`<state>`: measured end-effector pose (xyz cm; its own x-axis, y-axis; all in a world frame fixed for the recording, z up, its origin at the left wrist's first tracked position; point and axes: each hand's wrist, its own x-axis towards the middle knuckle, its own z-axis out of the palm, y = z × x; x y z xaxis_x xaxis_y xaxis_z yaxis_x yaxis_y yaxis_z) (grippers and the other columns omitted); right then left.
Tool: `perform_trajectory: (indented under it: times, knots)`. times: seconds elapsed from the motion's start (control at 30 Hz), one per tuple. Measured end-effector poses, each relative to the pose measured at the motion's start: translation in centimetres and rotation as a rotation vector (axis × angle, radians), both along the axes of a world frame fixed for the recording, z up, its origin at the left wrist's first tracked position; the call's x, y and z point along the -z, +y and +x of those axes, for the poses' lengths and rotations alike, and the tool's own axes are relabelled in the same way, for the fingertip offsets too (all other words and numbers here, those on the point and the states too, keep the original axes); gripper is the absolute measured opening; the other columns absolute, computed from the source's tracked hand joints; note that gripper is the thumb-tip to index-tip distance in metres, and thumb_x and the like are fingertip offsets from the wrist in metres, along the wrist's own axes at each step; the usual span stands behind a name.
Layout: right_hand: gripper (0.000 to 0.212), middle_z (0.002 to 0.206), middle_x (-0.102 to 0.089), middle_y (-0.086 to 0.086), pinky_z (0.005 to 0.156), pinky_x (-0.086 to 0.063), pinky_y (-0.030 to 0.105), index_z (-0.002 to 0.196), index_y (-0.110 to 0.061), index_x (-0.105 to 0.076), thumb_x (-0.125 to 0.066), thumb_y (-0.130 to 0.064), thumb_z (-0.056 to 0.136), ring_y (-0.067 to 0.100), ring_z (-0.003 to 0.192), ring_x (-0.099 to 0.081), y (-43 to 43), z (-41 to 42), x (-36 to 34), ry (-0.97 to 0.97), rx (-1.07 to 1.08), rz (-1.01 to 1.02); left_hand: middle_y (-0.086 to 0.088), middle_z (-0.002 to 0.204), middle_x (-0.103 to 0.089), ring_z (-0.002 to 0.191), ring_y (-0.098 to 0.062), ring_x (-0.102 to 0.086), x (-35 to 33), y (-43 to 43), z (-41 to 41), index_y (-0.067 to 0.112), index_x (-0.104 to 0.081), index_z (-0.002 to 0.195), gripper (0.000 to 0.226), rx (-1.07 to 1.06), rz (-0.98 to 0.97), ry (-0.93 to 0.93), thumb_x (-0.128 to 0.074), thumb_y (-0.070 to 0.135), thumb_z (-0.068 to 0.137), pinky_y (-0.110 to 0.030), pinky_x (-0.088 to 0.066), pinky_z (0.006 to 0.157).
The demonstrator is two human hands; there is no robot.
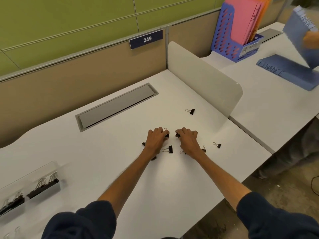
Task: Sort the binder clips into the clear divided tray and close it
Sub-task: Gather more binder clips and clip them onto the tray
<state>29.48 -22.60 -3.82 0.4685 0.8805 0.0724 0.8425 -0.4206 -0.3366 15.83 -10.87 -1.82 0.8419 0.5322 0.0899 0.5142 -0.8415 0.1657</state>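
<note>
Head view, person at a white table point(120, 152). Both forearms reach forward and the hands lie palm down, near each other at mid-table.

Left hand point(156, 138): fingers curled downward; the grip is closed on clip a point(166, 134), a small black binder clip at the fingertips, its wire loop showing just above them.

Right hand point(188, 138): fingers likewise curled; the grip is closed on clip b point(177, 135), whose black body shows at the fingertips. Clips a and b lie close but apart.

Loose clips point(168, 149) are scattered on the table around the hands: one between the wrists, one just right of the right wrist point(204, 148), one further right point(217, 145), and one well beyond the hands point(190, 111). Three more are partly hidden by the hands and wrists point(143, 144) point(153, 158) point(182, 152).

Tray point(57, 186): clear, divided, at the table's near left edge, well apart from the hands, with its clear lid raised behind it. Stored clips point(45, 184), larger than the loose ones, stand in two of its compartments.

Background: a grey hatch point(117, 104) set in the table, a white divider point(207, 80), a plate point(146, 39) reading 249, a blue rack point(229, 45) of files and a blue folder point(286, 71) marked FINANCE.
</note>
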Motion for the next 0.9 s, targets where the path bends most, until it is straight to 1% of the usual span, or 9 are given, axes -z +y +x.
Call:
perform_trajectory:
  times: [0.1,0.2,0.3,0.4,0.5,0.57,0.67,0.73,0.9]
  knots:
    - [0.062,0.121,-0.055,0.001,0.101,-0.024,0.044,0.129,-0.018,-0.052,-0.052,0.015,0.076,0.021,0.111,-0.053,0.9,-1.4,-0.8,-0.011,-0.067,0.066,-0.001,0.102,-0.058,0.094,-0.023,-0.053,-0.9,0.3,-2.1,0.023,-0.057,0.114,0.017,-0.047,0.013,-0.04,-0.048,0.026,0.099,-0.035,-0.032,0.08]
    - [0.066,0.116,-0.053,0.001,0.102,-0.025,0.038,0.127,-0.018,-0.054,-0.053,0.019,0.072,0.022,0.102,-0.057,2.0,-3.0,-1.3,-0.01,-0.124,0.123,0.0,0.1,-0.059,0.093,-0.023,-0.054,-1.7,0.5,-4.7,0.024,-0.058,0.113,0.017,-0.076,0.028,-0.053,-0.046,0.027,0.1,-0.033,-0.03,0.078]
    - [0.069,0.118,-0.046,0.005,0.096,-0.033,0.03,0.123,-0.017,-0.056,-0.049,0.025,0.068,0.027,0.097,-0.053,3.3,-5.5,-1.9,0.026,-0.162,0.156,-0.001,0.101,-0.06,0.094,-0.024,-0.055,-2.4,1.0,-7.6,0.023,-0.058,0.116,0.02,-0.119,0.033,-0.054,-0.048,0.026,0.099,-0.033,-0.028,0.076]
    - [0.061,0.121,-0.041,0.005,0.092,-0.044,0.031,0.12,-0.02,-0.057,-0.054,0.02,0.075,0.025,0.097,-0.056,4.8,-8.5,-3.0,0.045,-0.215,0.199,-0.002,0.103,-0.06,0.095,-0.024,-0.055,-3.2,1.6,-10.9,0.023,-0.058,0.116,0.02,-0.183,0.044,-0.051,-0.049,0.028,0.099,-0.034,-0.032,0.08]
    - [0.053,0.122,-0.04,0.003,0.083,-0.047,0.031,0.12,-0.022,-0.056,-0.055,0.013,0.08,0.02,0.099,-0.05,6.2,-11.5,-4.1,0.113,-0.236,0.225,-0.002,0.103,-0.061,0.094,-0.023,-0.055,-4.0,2.3,-14.2,0.023,-0.058,0.115,0.018,-0.232,0.062,-0.054,-0.05,0.028,0.099,-0.034,-0.034,0.08]
    - [0.054,0.121,-0.044,0.005,0.079,-0.049,0.03,0.118,-0.023,-0.057,-0.052,0.015,0.079,0.023,0.099,-0.053,7.4,-13.6,-4.6,0.102,-0.26,0.254,-0.003,0.103,-0.061,0.093,-0.024,-0.055,-4.7,2.8,-16.5,0.022,-0.059,0.114,0.018,-0.263,0.076,-0.062,-0.051,0.027,0.098,-0.032,-0.032,0.079]
    - [0.05,0.113,-0.055,0.01,0.086,-0.042,0.031,0.118,-0.018,-0.061,-0.049,0.015,0.082,0.026,0.095,-0.058,9.2,-16.5,-5.0,0.048,-0.302,0.258,-0.003,0.101,-0.061,0.091,-0.023,-0.054,-5.4,3.6,-19.9,0.022,-0.059,0.111,0.016,-0.331,0.086,-0.077,-0.052,0.027,0.098,-0.03,-0.028,0.076]
    - [0.045,0.11,-0.06,0.006,0.091,-0.033,0.035,0.12,-0.018,-0.06,-0.048,0.01,0.087,0.023,0.102,-0.057,10.3,-18.4,-5.4,0.037,-0.342,0.264,-0.002,0.098,-0.061,0.089,-0.022,-0.054,-5.8,4.0,-22.2,0.023,-0.059,0.108,0.014,-0.373,0.088,-0.086,-0.052,0.027,0.097,-0.03,-0.028,0.075]
    - [0.041,0.108,-0.064,-0.01,0.084,-0.024,0.036,0.121,-0.027,-0.056,-0.044,0.0,0.092,0.012,0.11,-0.053,12.2,-23.4,-6.1,0.032,-0.439,0.226,-0.001,0.095,-0.059,0.087,-0.022,-0.054,-6.1,4.5,-28.1,0.023,-0.058,0.106,0.011,-0.448,0.101,-0.093,-0.052,0.027,0.097,-0.03,-0.028,0.073]
